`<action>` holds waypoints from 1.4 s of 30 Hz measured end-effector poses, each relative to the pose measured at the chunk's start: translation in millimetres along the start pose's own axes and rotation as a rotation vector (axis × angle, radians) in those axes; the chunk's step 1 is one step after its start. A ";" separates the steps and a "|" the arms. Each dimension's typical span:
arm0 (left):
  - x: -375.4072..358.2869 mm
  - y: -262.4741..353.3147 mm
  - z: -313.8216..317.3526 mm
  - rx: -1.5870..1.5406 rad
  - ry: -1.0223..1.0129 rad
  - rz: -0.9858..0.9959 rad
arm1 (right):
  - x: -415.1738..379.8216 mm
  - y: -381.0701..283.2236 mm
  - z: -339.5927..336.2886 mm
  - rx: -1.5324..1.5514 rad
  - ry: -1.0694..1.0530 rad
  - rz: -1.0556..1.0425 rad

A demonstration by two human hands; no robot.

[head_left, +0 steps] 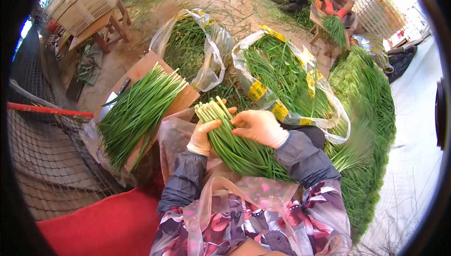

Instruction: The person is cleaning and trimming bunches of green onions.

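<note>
A bunch of garlic chives lies across my lap, its pale cut ends pointing up and away from me. My left hand, in a thin clear glove, is wrapped round the bunch near those ends. Also gloved, my right hand pinches at stalks on the bunch's right side; its fingertips are partly hidden. To the left, a loose pile of garlic chives rests on a board. A knife lies at that board's upper left edge, partly under the leaves.
Open plastic bags of greens stand ahead, one with yellow tape. Long heaps of chives line the right. A netted barrier is at left, crates behind it. Upper right, a person in red gloves handles greens.
</note>
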State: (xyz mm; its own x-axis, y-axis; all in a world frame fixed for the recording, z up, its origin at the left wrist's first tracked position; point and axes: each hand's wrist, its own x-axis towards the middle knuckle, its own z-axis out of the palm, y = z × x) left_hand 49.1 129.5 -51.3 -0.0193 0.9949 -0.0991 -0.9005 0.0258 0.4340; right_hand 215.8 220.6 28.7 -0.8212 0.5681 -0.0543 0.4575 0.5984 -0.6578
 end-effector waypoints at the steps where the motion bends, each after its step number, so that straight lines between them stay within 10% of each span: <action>1: -1.3 2.1 3.2 0.001 0.002 0.004 | 2.2 1.4 7.5 0.019 -0.002 0.041; 4: -8.8 8.0 16.9 0.038 -0.108 0.065 | 4.7 6.1 13.1 0.337 -0.069 0.228; 13: -15.5 15.2 7.1 0.180 0.298 0.141 | -3.2 17.6 5.5 -0.358 -0.109 0.104; 15: -20.9 43.0 25.3 0.223 0.353 0.282 | -8.5 23.5 -16.5 0.027 -0.073 0.265; 19: -14.5 90.6 59.0 0.427 0.327 0.621 | -7.7 6.0 12.3 0.007 0.012 -0.272; 23: -36.8 166.6 68.1 0.288 0.066 0.865 | -59.9 148.3 61.0 -0.579 -0.893 0.523; 24: -33.1 177.0 60.2 0.326 0.013 0.922 | -78.8 166.7 58.7 -0.559 -0.748 0.489; 29: -2.3 180.2 32.3 0.373 0.146 0.906 | -87.1 85.0 -3.6 0.287 -0.295 0.312; 37: 12.7 144.7 66.9 0.342 0.043 0.918 | -62.5 -1.9 20.9 1.205 -0.590 0.134; 39: 8.8 116.4 96.6 0.637 0.138 0.902 | -36.5 3.8 65.7 2.004 -0.836 0.083; 41: 6.3 89.1 84.0 1.462 0.669 0.725 | -10.5 -9.5 69.4 2.126 -0.846 -0.085; 42: -1.2 70.6 85.8 1.631 0.545 0.752 | 0.6 -13.1 66.1 2.250 -0.837 -0.260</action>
State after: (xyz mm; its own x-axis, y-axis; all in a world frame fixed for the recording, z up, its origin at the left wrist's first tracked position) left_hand 22.8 138.5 56.3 -0.5765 0.7133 0.3986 0.5991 0.0373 0.7998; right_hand 186.8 175.7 -12.4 -0.9418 0.0259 0.3351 -0.0751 -0.9881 -0.1345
